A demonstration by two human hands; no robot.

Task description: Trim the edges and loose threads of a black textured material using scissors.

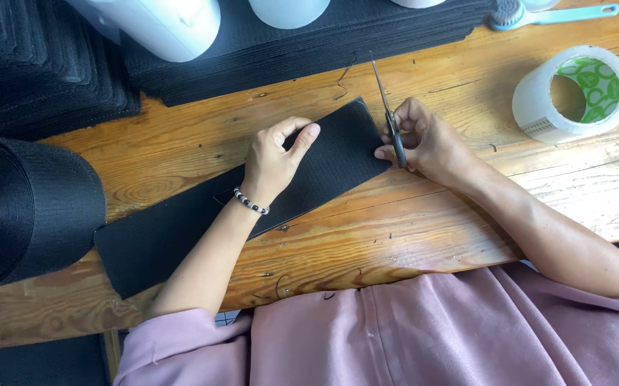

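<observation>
Your wooden table (423, 236) carries a big roll of black webbing (23, 207) at nine o'clock, stacked black pieces (302, 50) at twelve, and a roll of clear tape (573, 93) at two. The black strip (202, 214) runs from the roll toward centre. Your left hand (273, 161) lies on it, fingers loosely curled, pressing down. Your right hand (420, 139) grips the scissors (389, 114) at the strip's end, blades together, pointing to twelve.

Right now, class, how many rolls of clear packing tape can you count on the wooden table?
1. The tape roll lies on its side at the table's right end, beyond the right hand holding scissors. Others may lie outside the frame.
</observation>
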